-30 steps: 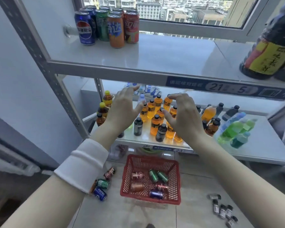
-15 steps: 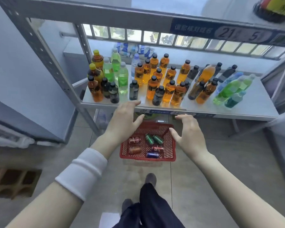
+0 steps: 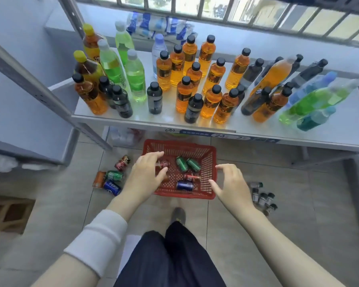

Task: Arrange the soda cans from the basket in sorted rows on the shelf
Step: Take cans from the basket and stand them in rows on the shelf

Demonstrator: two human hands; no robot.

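your left hand (image 3: 147, 172) hangs over the left part of the red basket (image 3: 180, 196) at the centre of the frame, fingers spread and loose, holding nothing. your right hand (image 3: 230, 181) hangs over the basket's right rim, likewise wide and empty

key relation — a red can (image 3: 164, 163) lies on its side right at the left fingertips, partly covered by them. its long axis appears to run roughly across the frame. the left hand is the nearer one. judgement: take the can from above, across its short width

basket contents, all lying down:
- two green cans (image 3: 182, 163), side by side in the upper middle, set diagonally
- a second red can (image 3: 192, 177) below them, axis across the frame
- a blue can (image 3: 184, 185) nearest the lower rim, axis across the frame, about midway between your hands
- what lies under the left palm cannot be told

outside the basket: loose cans (image 3: 110, 179) on the floor at frame left, small dark bottles (image 3: 262, 197) at frame right. the shelf (image 3: 330, 135) above carries upright bottles (image 3: 182, 96) only — judged from this, much sorting remains
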